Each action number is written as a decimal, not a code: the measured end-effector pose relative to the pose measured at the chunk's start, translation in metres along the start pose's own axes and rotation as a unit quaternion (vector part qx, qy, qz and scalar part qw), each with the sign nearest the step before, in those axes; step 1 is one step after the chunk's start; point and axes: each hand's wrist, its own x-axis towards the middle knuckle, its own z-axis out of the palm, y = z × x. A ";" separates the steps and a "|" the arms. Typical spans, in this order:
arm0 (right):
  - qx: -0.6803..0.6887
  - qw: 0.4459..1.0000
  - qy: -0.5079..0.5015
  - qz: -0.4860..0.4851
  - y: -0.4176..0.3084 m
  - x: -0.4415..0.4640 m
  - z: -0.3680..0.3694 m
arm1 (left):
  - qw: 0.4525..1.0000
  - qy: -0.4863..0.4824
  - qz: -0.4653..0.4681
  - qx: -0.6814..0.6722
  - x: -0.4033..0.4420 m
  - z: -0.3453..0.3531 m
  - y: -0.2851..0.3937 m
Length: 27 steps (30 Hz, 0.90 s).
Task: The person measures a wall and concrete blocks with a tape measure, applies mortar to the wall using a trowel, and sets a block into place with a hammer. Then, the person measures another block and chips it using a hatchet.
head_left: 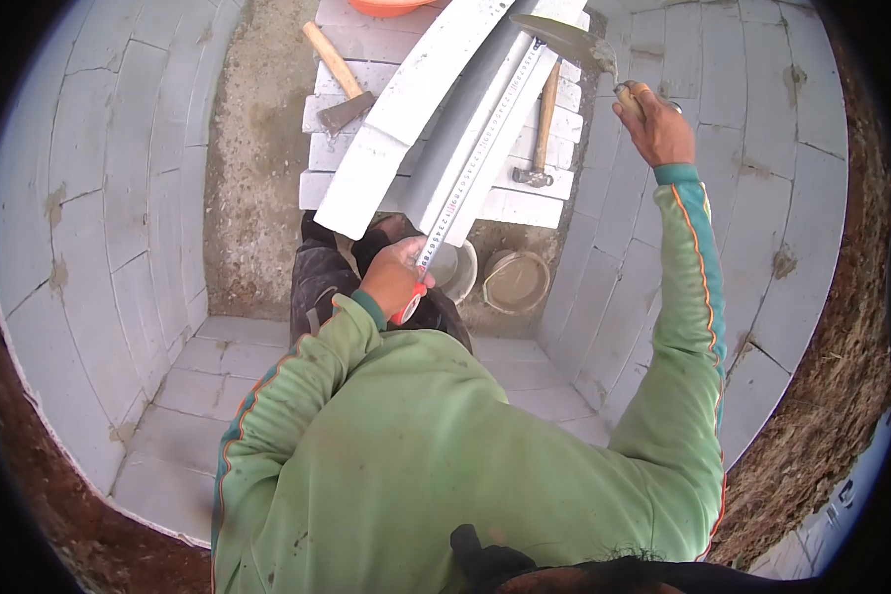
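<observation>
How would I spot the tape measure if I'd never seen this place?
Find the pale blocks at the top centre. Along a long one runs the tape measure, down to the left hand. Its red case and printed numbers set it apart from the plain blocks.

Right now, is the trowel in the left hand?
No, the right hand holds the trowel by its handle, while the left hand holds the tape measure.
</observation>
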 end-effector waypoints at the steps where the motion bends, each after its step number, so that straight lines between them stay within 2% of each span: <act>1: -0.002 1.000 0.005 -0.010 0.001 0.002 0.001 | 1.000 0.002 0.001 0.006 0.000 0.000 0.000; 10: -0.057 0.998 -0.001 -0.019 0.009 -0.003 -0.020 | 1.000 0.014 -0.003 -0.008 -0.001 0.004 0.004; 16: -0.135 0.987 -0.073 0.041 0.029 -0.035 -0.051 | 1.000 0.007 -0.001 -0.003 -0.001 0.001 0.001; 19: -0.204 0.965 -0.135 0.092 0.048 -0.056 -0.051 | 1.000 -0.004 0.003 0.003 0.002 -0.002 -0.002; 23: -0.005 0.977 -0.076 0.201 0.057 -0.084 -0.023 | 0.999 -0.041 0.005 0.017 -0.006 -0.006 0.005; 25: 0.093 0.982 -0.024 0.165 0.053 -0.089 0.001 | 0.997 -0.058 0.041 0.018 -0.016 -0.010 0.001; 27: 0.175 0.978 0.033 0.111 0.040 -0.091 0.021 | 0.997 -0.037 0.070 -0.009 -0.038 -0.014 0.005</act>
